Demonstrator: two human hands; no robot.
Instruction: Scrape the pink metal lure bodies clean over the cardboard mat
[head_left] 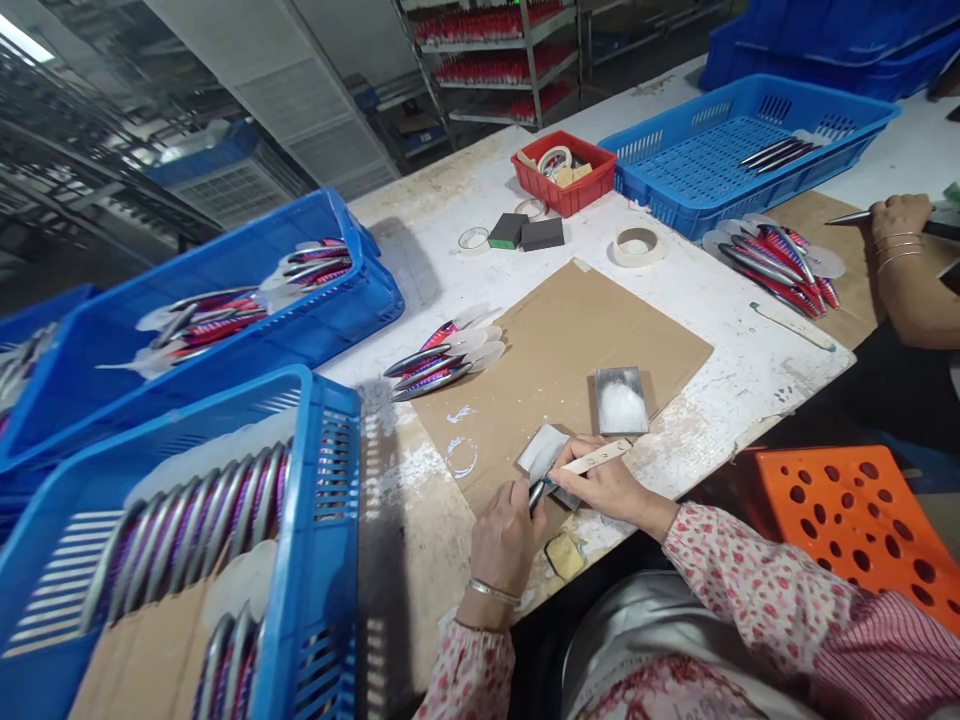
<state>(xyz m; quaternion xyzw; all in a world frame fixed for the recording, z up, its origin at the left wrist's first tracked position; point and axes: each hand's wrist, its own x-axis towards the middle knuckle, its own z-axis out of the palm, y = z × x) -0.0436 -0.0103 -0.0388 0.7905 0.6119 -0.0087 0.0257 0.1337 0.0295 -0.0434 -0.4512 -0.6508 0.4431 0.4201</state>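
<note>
My left hand point(504, 540) is closed around a dark, slim fishing lure point(537, 494), with only one end of it showing. My right hand point(606, 487) grips a flat, pale-handled tool point(598, 457) with marks on the handle. Its working end meets the lure between the two hands and is too small to make out. Just behind lies a small grey-white block point(542, 452). A square dish of white material point(621, 401) stands on the cardboard sheet point(577, 330). Several lures with clear lips point(442, 362) rest on the sheet's left edge.
Blue baskets of lures point(330, 520) and a blue bin point(375, 290) flank the left. Sanding blocks point(541, 234), tape point(636, 246) and a red basket point(564, 190) sit at the back. On the right, a co-worker's hand point(900, 218) holds a slim piece beside a lure pile point(780, 262).
</note>
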